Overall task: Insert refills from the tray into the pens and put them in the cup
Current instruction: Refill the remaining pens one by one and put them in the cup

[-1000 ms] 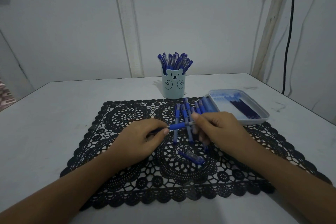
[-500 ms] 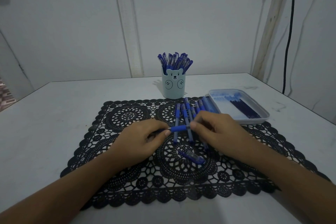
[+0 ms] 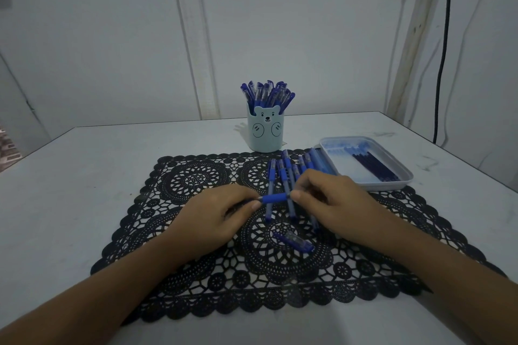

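I hold one blue pen [image 3: 274, 198] level above the black lace mat [image 3: 196, 176]. My left hand [image 3: 215, 218] grips its left part, most of which is hidden in my fingers. My right hand [image 3: 325, 202] pinches the pen's right end with thumb and fingertips. Behind the hands lie several more blue pens [image 3: 286, 173] in a loose row on the mat. A pen cap [image 3: 294, 241] lies on the mat nearer to me. The pale bear cup [image 3: 265, 131] stands behind the mat, full of pens. The white tray [image 3: 398, 182] at the right holds several dark refills [image 3: 372, 165].
The white table [image 3: 84, 162] runs to a wall at the back and an edge on the right. A black cable [image 3: 443, 64] hangs down the wall at the far right. A white post [image 3: 193, 36] stands behind the cup.
My right hand has slid left along the pen, closing the gap to the blue grip. The left hand has stayed nearly still.
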Demonstrator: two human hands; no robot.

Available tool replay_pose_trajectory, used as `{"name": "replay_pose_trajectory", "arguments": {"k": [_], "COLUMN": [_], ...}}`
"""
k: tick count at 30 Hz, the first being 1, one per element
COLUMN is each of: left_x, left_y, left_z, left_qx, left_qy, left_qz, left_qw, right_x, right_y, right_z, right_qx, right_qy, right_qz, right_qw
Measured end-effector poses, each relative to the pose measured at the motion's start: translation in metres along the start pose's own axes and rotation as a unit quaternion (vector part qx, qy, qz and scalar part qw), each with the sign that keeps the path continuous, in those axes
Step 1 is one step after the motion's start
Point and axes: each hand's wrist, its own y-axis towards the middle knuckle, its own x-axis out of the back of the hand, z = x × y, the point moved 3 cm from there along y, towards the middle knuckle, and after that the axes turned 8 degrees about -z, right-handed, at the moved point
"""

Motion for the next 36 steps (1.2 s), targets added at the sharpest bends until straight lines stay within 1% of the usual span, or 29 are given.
{"name": "replay_pose_trajectory", "arguments": {"k": [5,8,10,12,14,17,18,21,23,24,26,28,30,32,36], "left_x": [0.004,0.003,0.001,0.0,0.0,0.001,0.001,0.002,0.003,0.003,0.004,0.004,0.004,0.003,0.002], "left_y": [-0.001,0.0,0.0,0.001,0.001,0.001,0.001,0.001,0.001,0.002,0.002,0.002,0.001,0.001,0.001], "left_z": [-0.003,-0.002,-0.001,0.001,0.003,0.007,0.008,0.008,0.008,0.007,0.007,0.006,0.006,0.006,0.008], "left_qx": [-0.031,-0.032,-0.025,-0.011,0.013,0.033,0.035,0.046,0.055,0.061,0.069,0.072,0.069,0.065,0.055], "left_qy": [0.033,0.049,0.047,0.031,0.011,0.0,0.0,-0.002,-0.007,-0.01,-0.012,-0.013,-0.013,-0.015,-0.018], "left_qz": [-0.027,-0.03,-0.028,-0.026,-0.036,-0.054,-0.057,-0.064,-0.067,-0.066,-0.064,-0.063,-0.06,-0.059,-0.063], "left_qw": [0.999,0.998,0.998,0.999,0.999,0.998,0.998,0.997,0.996,0.996,0.995,0.995,0.996,0.996,0.996], "right_x": [-0.003,-0.001,0.003,0.009,0.012,0.004,0.0,-0.007,-0.005,-0.001,0.007,0.015,0.019,0.018,0.014], "right_y": [-0.001,0.0,0.001,0.0,-0.002,-0.01,-0.012,-0.015,-0.012,-0.01,-0.003,0.004,0.007,0.007,0.007], "right_z": [0.003,0.002,0.001,0.003,0.008,0.016,0.017,0.016,0.013,0.011,0.004,-0.003,-0.007,-0.009,-0.008], "right_qx": [0.007,-0.013,-0.018,-0.003,0.032,0.084,0.101,0.129,0.106,0.072,-0.003,-0.043,-0.062,-0.07,-0.066], "right_qy": [-0.001,0.003,-0.039,-0.116,-0.16,-0.199,-0.215,-0.226,-0.196,-0.159,-0.065,0.0,0.048,0.084,0.099], "right_qz": [-0.013,-0.023,-0.024,-0.017,0.017,0.11,0.128,0.127,0.109,0.094,0.039,-0.027,-0.063,-0.076,-0.078], "right_qw": [1.0,1.0,0.999,0.993,0.987,0.97,0.963,0.957,0.969,0.98,0.997,0.999,0.995,0.991,0.99]}}
